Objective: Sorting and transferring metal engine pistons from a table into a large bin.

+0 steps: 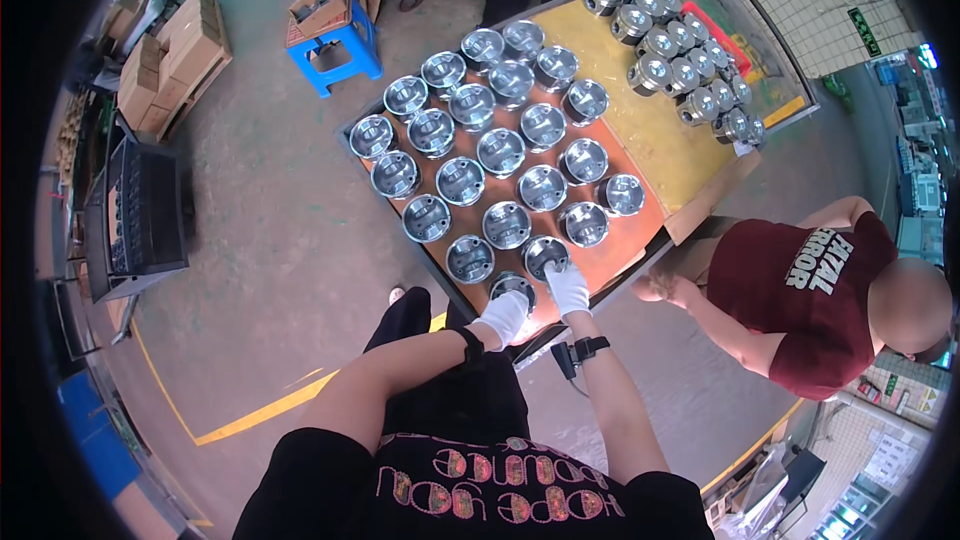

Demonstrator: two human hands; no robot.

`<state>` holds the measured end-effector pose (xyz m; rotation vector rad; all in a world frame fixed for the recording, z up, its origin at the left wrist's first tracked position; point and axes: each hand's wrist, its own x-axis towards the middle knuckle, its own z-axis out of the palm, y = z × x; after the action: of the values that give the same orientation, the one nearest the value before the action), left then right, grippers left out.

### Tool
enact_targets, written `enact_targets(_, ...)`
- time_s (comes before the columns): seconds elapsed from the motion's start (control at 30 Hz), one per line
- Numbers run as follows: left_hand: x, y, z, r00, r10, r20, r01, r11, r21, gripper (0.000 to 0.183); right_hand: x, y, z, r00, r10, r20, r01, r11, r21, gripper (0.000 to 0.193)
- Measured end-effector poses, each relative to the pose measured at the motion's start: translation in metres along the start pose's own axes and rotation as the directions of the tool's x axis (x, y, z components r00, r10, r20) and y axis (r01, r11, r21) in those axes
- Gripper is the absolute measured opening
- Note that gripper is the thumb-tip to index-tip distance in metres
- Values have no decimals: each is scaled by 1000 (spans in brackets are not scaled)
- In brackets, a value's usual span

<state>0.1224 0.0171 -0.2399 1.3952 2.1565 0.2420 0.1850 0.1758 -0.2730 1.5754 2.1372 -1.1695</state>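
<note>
Several shiny metal pistons [501, 152] stand crown up in loose rows on an orange-brown board [622, 228]. In a white glove, my left hand [505, 317] grips the nearest piston [513, 285] at the board's front edge; part of that piston is hidden by the glove. My right hand [569, 290], also gloved in white, has its fingers closed on the near rim of the neighbouring piston [543, 252]. Both of these pistons appear upright and close together. Another piston [470, 258] stands just left of them, apart from my hands.
More pistons [683, 74] sit grouped on the yellow far part of the table [600, 50], near a red tray [728, 38]. A person in a maroon shirt [765, 285] is close on the right. Beyond lie a blue stool [345, 53], cartons [178, 60] and a black cart [148, 210].
</note>
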Motion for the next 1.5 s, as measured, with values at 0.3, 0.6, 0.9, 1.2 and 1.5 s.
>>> enact_targets(0.3,-13,-65,-44,893,-243,-378,296,951,87,17,-62,-120,-27,606,-780,-158,453,502,-737,26)
enact_targets(0.6,-6,-71,-47,937,-341,-74,324,928,-185,22,-8,-105,28,491,-845,212,536,102,-838,10)
enact_targets(0.9,-44,-102,-81,994,-104,-21,95,965,-244,25,-71,-124,6,560,-828,33,767,503,-398,46)
enact_targets(1.2,-244,-289,-62,595,-682,424,786,605,-129,36,-183,-88,51,856,-516,37,516,857,10,25)
enact_targets(1.5,-397,-492,23,625,-584,518,633,768,102,34,-172,-252,167,870,-465,162,459,885,79,29)
